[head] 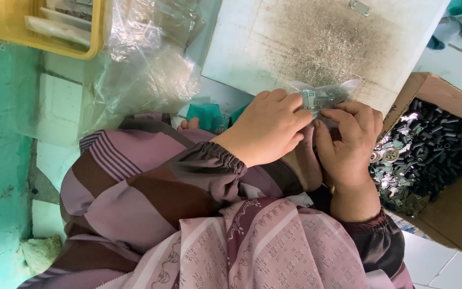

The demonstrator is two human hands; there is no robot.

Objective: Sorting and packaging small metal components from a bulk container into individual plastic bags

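Hands, two of them, are meeting at the middle of the head view, a little toward 1 o'clock from centre. One small clear bag (324, 97) with grey metal parts inside is sitting between them, lying over the near edge of one white board (274, 43) dusted with dark grime. The left hand (267, 128) is curling its fingers (295, 107) down tight, with the tips pinching the left end of the bag; the thumb is hidden underneath, so how it is pressing cannot be told. The right hand (348, 144) is bending its fingers (351, 115) closed over the bag's right end, gripping it from the 3 o'clock side. Both hands are nearly touching each other around the bag. One cardboard box (450, 214) is standing open at 3 o'clock, just beside the right hand, holding a heap of small black tubes and shiny metal bits, too many to count. One small metal clip (360, 7) is lying on the board at 1 o'clock. One yellow tray (98, 32) is sitting at 10 o'clock, with crumpled clear plastic sheeting (145, 64) spreading beside it.
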